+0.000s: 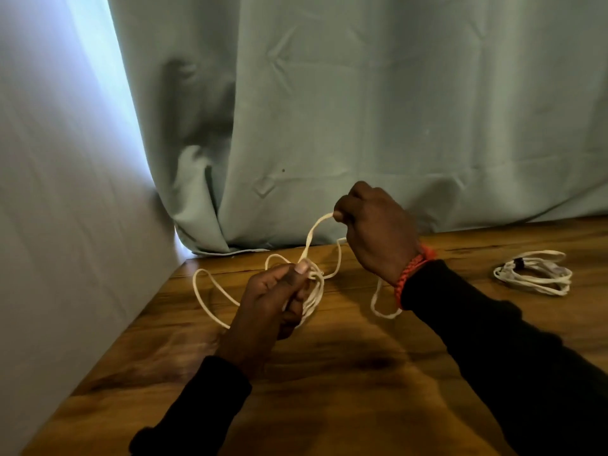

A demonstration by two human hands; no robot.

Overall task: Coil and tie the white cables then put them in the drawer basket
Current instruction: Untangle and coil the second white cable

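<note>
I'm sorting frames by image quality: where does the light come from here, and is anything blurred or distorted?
Head view: daylight glows through the gap left of the curtain; the hands throw soft shadows on the wooden table; the white cable held by left hand and right hand looks slightly soft; the wide angle bends the edges.

Scene was dim; the only bright light was daylight leaking in at the curtain (362, 110) edge upper left, washing the wall (65, 192) pale blue. Soft shadows sat on the table (345, 373). Slightly soft overall, wide-angle bending at edges.
</note>
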